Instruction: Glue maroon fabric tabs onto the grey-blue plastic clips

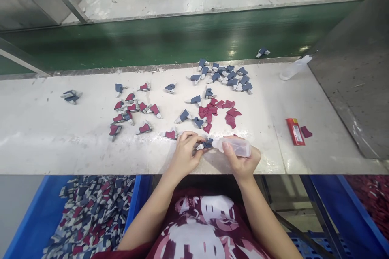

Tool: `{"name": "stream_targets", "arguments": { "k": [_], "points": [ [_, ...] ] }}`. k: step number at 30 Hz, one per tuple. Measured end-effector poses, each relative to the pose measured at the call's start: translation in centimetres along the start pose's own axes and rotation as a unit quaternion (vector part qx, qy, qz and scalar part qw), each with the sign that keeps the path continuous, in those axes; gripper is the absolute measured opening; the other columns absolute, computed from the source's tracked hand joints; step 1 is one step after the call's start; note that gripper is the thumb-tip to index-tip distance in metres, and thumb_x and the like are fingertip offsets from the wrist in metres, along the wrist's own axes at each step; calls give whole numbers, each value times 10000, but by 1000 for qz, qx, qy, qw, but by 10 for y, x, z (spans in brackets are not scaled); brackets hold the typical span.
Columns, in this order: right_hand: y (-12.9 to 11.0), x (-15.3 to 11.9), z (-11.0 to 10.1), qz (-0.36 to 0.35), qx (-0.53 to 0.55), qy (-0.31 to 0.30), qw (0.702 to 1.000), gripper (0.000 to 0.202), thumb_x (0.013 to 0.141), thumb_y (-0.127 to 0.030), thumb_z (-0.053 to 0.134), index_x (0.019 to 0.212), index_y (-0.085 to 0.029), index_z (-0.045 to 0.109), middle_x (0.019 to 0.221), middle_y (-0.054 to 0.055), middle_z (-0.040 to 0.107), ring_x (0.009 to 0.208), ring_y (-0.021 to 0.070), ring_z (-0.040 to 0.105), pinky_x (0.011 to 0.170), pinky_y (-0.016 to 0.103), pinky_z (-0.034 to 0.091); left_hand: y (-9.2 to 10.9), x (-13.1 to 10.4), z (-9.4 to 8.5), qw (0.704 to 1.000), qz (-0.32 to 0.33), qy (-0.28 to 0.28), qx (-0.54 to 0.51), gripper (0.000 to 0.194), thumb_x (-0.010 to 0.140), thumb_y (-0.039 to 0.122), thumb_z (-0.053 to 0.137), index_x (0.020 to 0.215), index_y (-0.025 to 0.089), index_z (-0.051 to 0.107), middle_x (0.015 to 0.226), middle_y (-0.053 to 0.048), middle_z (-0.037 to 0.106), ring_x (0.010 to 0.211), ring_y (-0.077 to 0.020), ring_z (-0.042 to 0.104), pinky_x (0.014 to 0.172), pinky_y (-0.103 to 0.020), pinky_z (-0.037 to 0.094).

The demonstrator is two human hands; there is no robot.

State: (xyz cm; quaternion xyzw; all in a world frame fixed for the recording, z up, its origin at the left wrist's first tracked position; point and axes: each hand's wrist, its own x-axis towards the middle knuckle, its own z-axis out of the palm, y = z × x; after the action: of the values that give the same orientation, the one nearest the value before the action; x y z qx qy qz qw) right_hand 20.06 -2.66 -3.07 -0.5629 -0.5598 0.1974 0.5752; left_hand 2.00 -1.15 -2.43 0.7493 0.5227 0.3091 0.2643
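Observation:
My left hand (188,151) pinches a small blue-and-grey plastic part (208,143) on the white tabletop. In my right hand (243,162) is a translucent squeeze bottle (237,147), tilted sideways, its tip at the blue part. Just beyond my hands lie loose dark red flat pieces (207,112). Several blue-and-grey parts (229,75) are gathered behind those pieces. To the left are similar grey parts with red faces (132,108). One red-faced part (170,134) rests right beside my left hand.
A green conveyor belt (170,40) runs behind the tabletop. On the right are a red-and-yellow box (295,132), another clear bottle (294,68) and a metal panel (358,73). Below the front edge stand blue bins, one holding many mixed parts (94,210).

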Motion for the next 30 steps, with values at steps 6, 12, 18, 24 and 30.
{"name": "stream_targets", "arguments": {
  "k": [6, 12, 18, 24, 30],
  "points": [
    [1, 0, -2, 5, 0, -21, 1000, 141, 838, -313, 707, 857, -177, 740, 786, 63, 764, 645, 193, 710, 573, 297, 568, -1, 1, 2, 1000, -2, 2, -1, 211, 830, 118, 701, 1013, 217, 673, 1029, -57, 650, 1076, -247, 605, 954, -419, 457],
    [-1, 1, -3, 36, 24, -5, 999, 165, 848, -325, 690, 786, -180, 737, 721, 44, 744, 637, 196, 702, 572, 300, 549, 1, 1, 1, 1000, -9, 5, -3, 174, 840, 143, 709, 994, 217, 673, 1014, -56, 647, 1070, -245, 607, 965, -427, 460],
    [2, 0, -5, 106, 19, 51, 993, 261, 821, -408, 703, 718, -170, 731, 639, 28, 708, 596, 204, 684, 546, 304, 526, 0, 1, 1, 1000, -14, 1, -2, 167, 834, 151, 725, 977, 221, 673, 1007, -55, 650, 1065, -247, 607, 968, -432, 461],
    [6, 6, -2, 180, 107, 175, 962, 312, 779, -457, 739, 720, -152, 709, 648, 28, 676, 603, 187, 656, 532, 295, 512, 0, 1, 0, 1000, -12, 3, -10, 167, 833, 149, 725, 980, 213, 678, 1012, -63, 667, 1084, -253, 602, 970, -432, 465],
    [11, 24, -15, 196, 152, 256, 934, 355, 761, -455, 759, 898, -135, 688, 799, 31, 671, 603, 168, 652, 528, 294, 506, 1, 2, 0, 1000, 7, 3, -16, 161, 854, 185, 731, 998, 210, 665, 965, -56, 710, 1046, -257, 584, 931, -429, 468]
  ]
}}
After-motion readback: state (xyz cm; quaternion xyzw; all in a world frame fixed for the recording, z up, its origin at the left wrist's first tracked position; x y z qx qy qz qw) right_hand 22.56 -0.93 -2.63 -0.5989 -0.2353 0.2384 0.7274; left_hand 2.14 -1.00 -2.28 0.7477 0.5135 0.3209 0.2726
